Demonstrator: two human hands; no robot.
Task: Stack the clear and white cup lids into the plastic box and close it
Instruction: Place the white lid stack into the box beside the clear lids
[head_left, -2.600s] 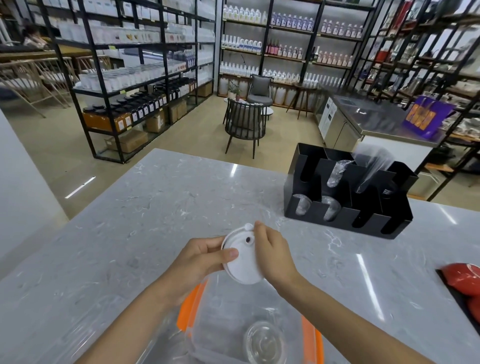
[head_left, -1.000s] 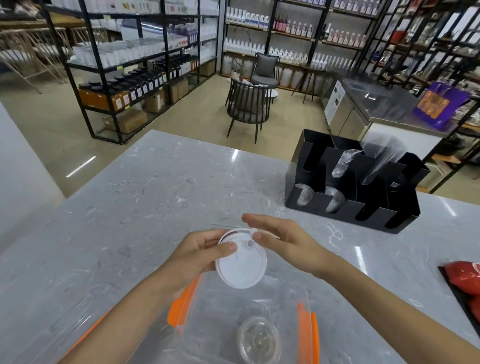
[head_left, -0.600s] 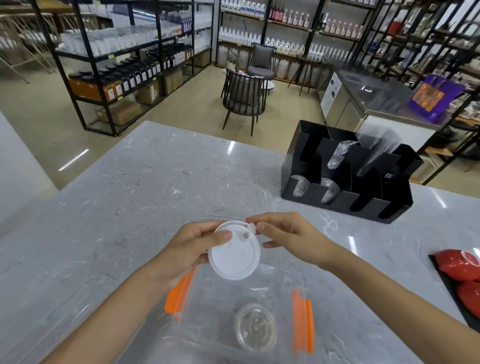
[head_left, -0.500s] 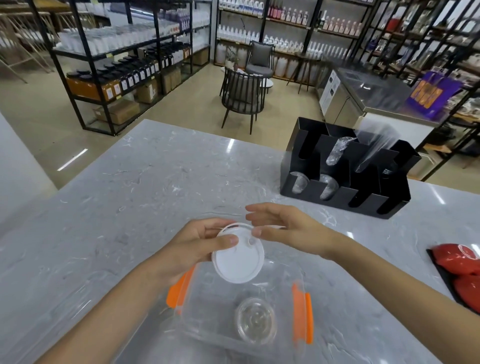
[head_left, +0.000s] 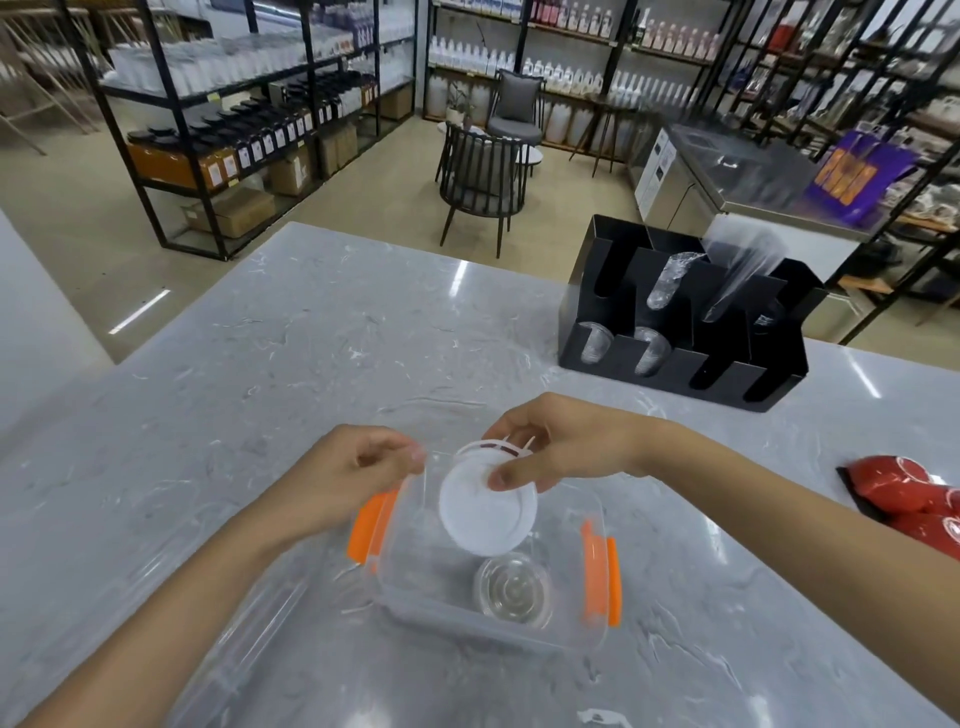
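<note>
My right hand (head_left: 561, 447) pinches a white cup lid (head_left: 485, 512) by its upper edge and holds it tilted over the open clear plastic box (head_left: 447, 621). The box has orange latches on its left and right sides. A clear cup lid (head_left: 511, 590) lies flat on the box's floor, near the front. My left hand (head_left: 348, 473) hovers at the box's left rim with loosely curled fingers and holds nothing. A thin white rim shows behind my right fingers; what it belongs to is unclear.
The box's clear cover (head_left: 228, 639) lies on the marble counter (head_left: 311, 353) at lower left. A black cup organiser (head_left: 680, 358) with clear cups stands at the back right. Red objects (head_left: 914, 499) sit at the right edge.
My left hand has let go of the white lid, which now hangs from my right hand alone. The lid has dropped lower and tilted over the box.
</note>
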